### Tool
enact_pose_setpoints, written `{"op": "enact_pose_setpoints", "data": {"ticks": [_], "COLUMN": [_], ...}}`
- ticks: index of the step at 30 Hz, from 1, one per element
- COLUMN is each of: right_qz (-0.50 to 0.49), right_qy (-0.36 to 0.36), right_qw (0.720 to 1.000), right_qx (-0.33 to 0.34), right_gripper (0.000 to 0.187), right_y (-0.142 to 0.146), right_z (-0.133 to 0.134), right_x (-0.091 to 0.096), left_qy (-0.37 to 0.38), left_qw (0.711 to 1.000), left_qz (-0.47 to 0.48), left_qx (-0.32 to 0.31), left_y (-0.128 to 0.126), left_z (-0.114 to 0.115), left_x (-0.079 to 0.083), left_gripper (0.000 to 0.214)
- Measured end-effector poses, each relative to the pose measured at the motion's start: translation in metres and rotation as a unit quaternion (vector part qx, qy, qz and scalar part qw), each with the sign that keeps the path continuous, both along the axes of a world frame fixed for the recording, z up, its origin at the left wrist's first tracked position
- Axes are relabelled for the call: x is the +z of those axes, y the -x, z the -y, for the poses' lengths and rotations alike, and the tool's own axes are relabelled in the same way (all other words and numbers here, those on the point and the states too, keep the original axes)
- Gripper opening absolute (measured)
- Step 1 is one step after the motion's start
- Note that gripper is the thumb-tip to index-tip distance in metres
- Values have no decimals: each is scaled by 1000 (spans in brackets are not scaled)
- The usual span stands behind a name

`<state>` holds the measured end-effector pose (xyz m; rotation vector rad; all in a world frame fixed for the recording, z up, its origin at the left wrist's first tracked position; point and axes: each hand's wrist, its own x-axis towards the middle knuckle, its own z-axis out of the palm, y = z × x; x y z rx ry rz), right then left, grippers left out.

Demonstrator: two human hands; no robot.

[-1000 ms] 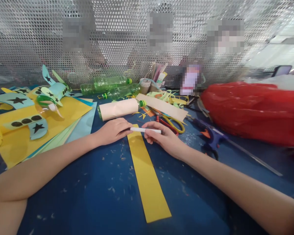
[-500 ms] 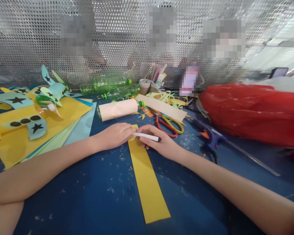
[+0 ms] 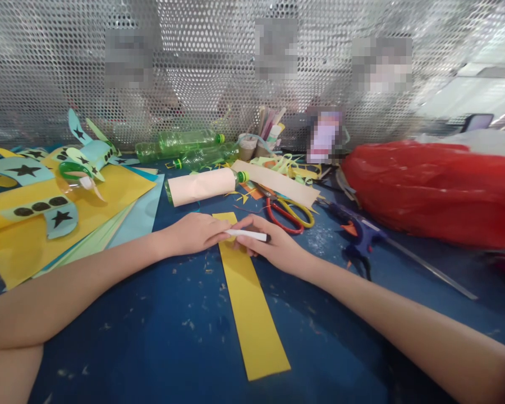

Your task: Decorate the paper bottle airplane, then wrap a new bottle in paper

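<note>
A long yellow paper strip (image 3: 258, 320) lies lengthwise before me on the blue table. My left hand (image 3: 196, 233) rests near its far end, fingers stretched to the right and lying over the strip, palm down. Between the fingers of my right hand (image 3: 273, 241) is a white marker (image 3: 250, 234) with a black end, held low and slanted above the strip. The marker's left end meets my left fingertips, which hide its tip. Just beyond the hands lies a green bottle wrapped in pale pink paper (image 3: 202, 187).
Scissors (image 3: 292, 216) with red and yellow handles lie past my right hand, beside paper scraps (image 3: 290, 168). A blue glue gun (image 3: 359, 235) and red plastic bag (image 3: 433, 193) are right. Paper planes (image 3: 46, 210) on coloured sheets sit left. Green bottles (image 3: 189, 145) stand before a perforated metal screen (image 3: 210, 62).
The view has shifted slightly, so everything sits a little differently in the frame. Both hands keep nearly the same pose over the strip, with the marker still in my right hand.
</note>
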<state>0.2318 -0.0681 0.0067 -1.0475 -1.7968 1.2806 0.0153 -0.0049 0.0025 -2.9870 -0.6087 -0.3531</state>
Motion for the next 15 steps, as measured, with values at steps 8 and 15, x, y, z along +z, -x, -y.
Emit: {"op": "enact_pose_setpoints", "data": {"ticks": [8,15], "right_qz": [10,7], "right_qy": [15,2], "right_qw": [1000,1000], "right_qx": [-5,0], "right_gripper": [31,26], "right_y": [0,-1], "right_z": [0,0], "right_x": [1,-1], "left_qy": [33,60], "left_qw": [999,997], "left_qz": [21,44], "left_qx": [1,-13], "left_y": [1,1], "left_z": [0,-2], "left_x": [2,1], "left_gripper": [52,51]}}
